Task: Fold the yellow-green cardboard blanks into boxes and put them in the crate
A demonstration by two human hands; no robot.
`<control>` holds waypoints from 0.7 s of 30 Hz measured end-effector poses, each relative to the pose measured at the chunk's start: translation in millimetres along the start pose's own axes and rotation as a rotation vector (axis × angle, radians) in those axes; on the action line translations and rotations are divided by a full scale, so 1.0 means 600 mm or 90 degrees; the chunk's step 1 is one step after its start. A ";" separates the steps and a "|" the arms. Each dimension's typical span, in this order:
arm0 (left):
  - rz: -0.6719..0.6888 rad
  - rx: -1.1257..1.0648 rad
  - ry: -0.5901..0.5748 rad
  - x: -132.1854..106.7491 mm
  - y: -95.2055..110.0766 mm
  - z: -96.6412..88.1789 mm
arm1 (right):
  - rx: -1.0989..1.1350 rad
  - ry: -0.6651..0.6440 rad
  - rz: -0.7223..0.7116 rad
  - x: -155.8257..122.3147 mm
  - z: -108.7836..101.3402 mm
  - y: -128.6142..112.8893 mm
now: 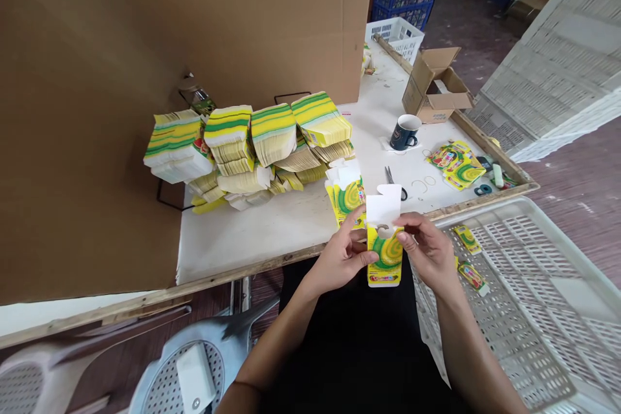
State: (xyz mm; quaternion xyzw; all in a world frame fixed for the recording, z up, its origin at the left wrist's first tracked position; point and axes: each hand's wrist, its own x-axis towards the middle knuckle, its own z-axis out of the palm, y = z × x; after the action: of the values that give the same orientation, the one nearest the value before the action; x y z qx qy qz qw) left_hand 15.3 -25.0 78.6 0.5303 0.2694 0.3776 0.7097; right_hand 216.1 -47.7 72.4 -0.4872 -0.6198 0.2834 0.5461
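Note:
A small yellow and green carton (385,255) stands upright between my two hands, its white top flap (383,207) raised. My left hand (342,255) grips its left edge, thumb in front and fingers behind. My right hand (429,249) pinches the right edge near the top, below the flap. Just behind my left hand, flat cartons (347,197) of the same print lie on the table. Several thick bundles of flat cartons (274,132) are stacked further left, against a large cardboard sheet.
Scissors (394,182), a dark mug (405,132), an open cardboard box (436,87) and loose printed packs (456,162) are on the table (228,239). At my right sits a white plastic crate (514,297) with a few cartons inside. A grey plastic chair (162,375) stands lower left.

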 end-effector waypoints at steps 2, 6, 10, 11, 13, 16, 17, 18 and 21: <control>0.009 0.037 0.008 0.001 -0.005 -0.002 | 0.025 0.057 0.023 0.003 -0.002 0.002; 0.045 0.173 0.055 0.002 -0.010 -0.005 | 0.099 -0.030 0.107 0.008 -0.021 -0.003; 0.086 0.246 0.086 0.000 -0.008 -0.005 | 0.124 -0.184 0.190 0.011 -0.037 -0.018; 0.090 0.260 0.084 -0.001 -0.007 -0.005 | 0.114 -0.195 0.201 0.011 -0.037 -0.021; 0.083 0.290 0.068 -0.002 -0.007 -0.005 | 0.082 -0.203 0.206 0.012 -0.033 -0.025; 0.068 0.288 0.038 -0.003 -0.007 -0.003 | -0.016 -0.170 0.176 0.013 -0.020 -0.025; 0.064 0.276 0.031 -0.003 -0.008 -0.002 | -0.059 -0.148 0.160 0.013 -0.016 -0.024; 0.060 0.263 0.027 -0.003 -0.007 0.000 | -0.096 -0.126 0.145 0.013 -0.011 -0.022; 0.029 0.212 0.029 -0.002 -0.005 0.003 | -0.153 -0.087 0.118 0.014 -0.003 -0.019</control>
State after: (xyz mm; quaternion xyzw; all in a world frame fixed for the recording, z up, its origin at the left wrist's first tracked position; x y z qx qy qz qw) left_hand 16.8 -27.3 76.1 0.6379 0.3317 0.3557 0.5971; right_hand 215.0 -44.7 86.3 -0.5836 -0.6374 0.2890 0.4119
